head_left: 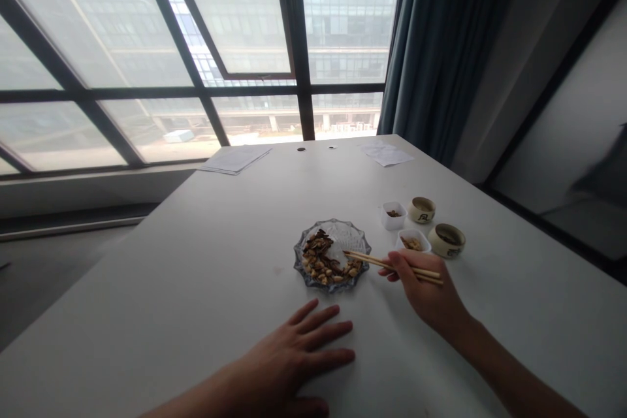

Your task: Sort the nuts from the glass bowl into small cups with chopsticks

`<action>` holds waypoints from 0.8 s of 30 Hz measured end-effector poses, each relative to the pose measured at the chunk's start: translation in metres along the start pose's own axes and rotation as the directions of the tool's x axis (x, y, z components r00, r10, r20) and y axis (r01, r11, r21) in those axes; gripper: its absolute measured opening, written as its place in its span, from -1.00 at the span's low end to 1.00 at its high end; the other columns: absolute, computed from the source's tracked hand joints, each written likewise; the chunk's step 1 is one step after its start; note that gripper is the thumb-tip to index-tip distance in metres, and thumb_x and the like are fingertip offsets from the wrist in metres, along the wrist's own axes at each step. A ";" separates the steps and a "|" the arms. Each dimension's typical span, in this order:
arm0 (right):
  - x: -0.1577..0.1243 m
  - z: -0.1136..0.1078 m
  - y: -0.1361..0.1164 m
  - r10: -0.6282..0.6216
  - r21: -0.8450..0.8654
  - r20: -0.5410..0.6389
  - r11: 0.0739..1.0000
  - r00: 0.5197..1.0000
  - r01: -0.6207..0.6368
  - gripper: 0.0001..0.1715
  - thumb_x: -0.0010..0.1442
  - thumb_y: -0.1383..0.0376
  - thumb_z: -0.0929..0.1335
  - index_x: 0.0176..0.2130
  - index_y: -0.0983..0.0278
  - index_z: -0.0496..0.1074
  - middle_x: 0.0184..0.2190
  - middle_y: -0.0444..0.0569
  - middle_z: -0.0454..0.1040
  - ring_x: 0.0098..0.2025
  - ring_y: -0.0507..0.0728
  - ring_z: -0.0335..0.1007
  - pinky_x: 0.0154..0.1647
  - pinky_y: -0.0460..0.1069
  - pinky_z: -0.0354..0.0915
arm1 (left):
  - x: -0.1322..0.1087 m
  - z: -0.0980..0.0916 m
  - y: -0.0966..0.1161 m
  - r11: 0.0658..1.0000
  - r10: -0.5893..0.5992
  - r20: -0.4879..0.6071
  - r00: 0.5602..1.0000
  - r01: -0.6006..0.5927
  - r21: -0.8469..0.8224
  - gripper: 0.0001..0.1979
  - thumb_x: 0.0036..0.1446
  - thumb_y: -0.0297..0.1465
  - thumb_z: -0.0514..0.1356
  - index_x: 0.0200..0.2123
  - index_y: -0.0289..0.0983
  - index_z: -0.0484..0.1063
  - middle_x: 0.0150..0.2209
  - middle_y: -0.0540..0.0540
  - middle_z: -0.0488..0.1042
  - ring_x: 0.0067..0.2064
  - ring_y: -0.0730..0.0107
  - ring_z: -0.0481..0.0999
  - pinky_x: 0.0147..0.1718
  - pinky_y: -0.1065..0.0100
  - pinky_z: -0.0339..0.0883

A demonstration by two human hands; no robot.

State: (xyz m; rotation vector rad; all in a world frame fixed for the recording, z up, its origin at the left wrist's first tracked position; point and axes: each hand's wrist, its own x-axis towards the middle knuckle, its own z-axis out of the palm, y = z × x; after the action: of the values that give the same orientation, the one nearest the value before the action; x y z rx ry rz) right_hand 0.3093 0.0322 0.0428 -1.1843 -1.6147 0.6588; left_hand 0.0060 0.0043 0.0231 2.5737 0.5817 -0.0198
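Glass plate (349,235), scalloped, brown and tan pieces (323,268) inside, right hand (427,286) gripping chopsticks (372,260), left hand (300,354) splayed

Glossy glass dish (350,234), wooden chopsticks (371,260), smooth tabletop (220,261).

L/R forearms (210,398) bare, fingers (329,334) prob. slim

And here comes daylight, flooding through the big dark-framed window (300,88), with a pale glassy building (353,19) filling the view outside and a blue curtain (431,46) hanging in folds at its right. The long white table (196,261) stretches toward the glass, grey floor (44,274) to its left, a shadowy wall (529,59) slanting away right.
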 end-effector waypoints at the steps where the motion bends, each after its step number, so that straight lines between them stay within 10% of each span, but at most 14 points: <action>1: 0.000 0.001 0.003 0.006 0.031 -0.021 0.999 1.000 -0.005 -0.47 0.44 -0.03 0.35 -0.35 0.27 0.65 -0.43 0.04 0.68 -0.43 0.17 0.64 -0.38 0.00 0.51 | 0.000 0.000 0.000 1.000 -0.005 0.004 1.000 0.005 0.004 -0.27 0.32 -0.10 0.30 0.48 0.06 0.16 0.54 0.01 0.02 0.53 -0.15 -0.05 0.46 -0.20 -0.39; 8: 0.007 -0.011 0.005 0.014 0.156 -0.272 0.987 0.962 0.030 -0.51 0.37 -0.07 0.40 -0.32 0.24 0.67 -0.41 0.05 0.70 -0.43 0.22 0.69 -0.37 0.04 0.61 | 0.000 0.001 -0.001 1.000 0.008 -0.025 1.000 -0.008 0.005 -0.27 0.32 -0.11 0.31 0.48 0.05 0.18 0.53 -0.03 0.05 0.52 -0.17 -0.02 0.46 -0.19 -0.35; 14: 0.029 -0.051 0.014 -0.014 0.075 -0.610 0.994 0.793 0.076 -0.45 0.38 -0.09 0.37 -0.31 0.30 0.63 -0.43 0.07 0.68 -0.45 0.22 0.67 -0.34 0.07 0.60 | -0.002 0.001 0.000 1.000 0.008 -0.021 1.000 -0.007 0.010 -0.28 0.33 -0.11 0.30 0.48 0.05 0.18 0.53 -0.02 0.04 0.53 -0.16 -0.02 0.47 -0.18 -0.35; 24: 0.039 -0.062 0.038 0.030 0.103 -0.616 0.994 0.787 0.042 -0.42 0.33 -0.14 0.40 -0.33 0.31 0.58 -0.43 0.07 0.67 -0.46 0.19 0.66 -0.37 0.05 0.60 | 0.001 -0.001 0.001 1.000 -0.012 0.019 1.000 0.011 0.028 -0.29 0.35 -0.09 0.27 0.48 0.03 0.17 0.54 -0.02 0.00 0.53 -0.19 -0.04 0.46 -0.23 -0.31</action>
State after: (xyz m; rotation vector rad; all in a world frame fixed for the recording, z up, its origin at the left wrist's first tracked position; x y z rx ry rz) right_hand 0.3798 0.0744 0.0484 -1.1530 -1.0060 0.2940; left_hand 0.0075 0.0046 0.0241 2.5945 0.5931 -0.0569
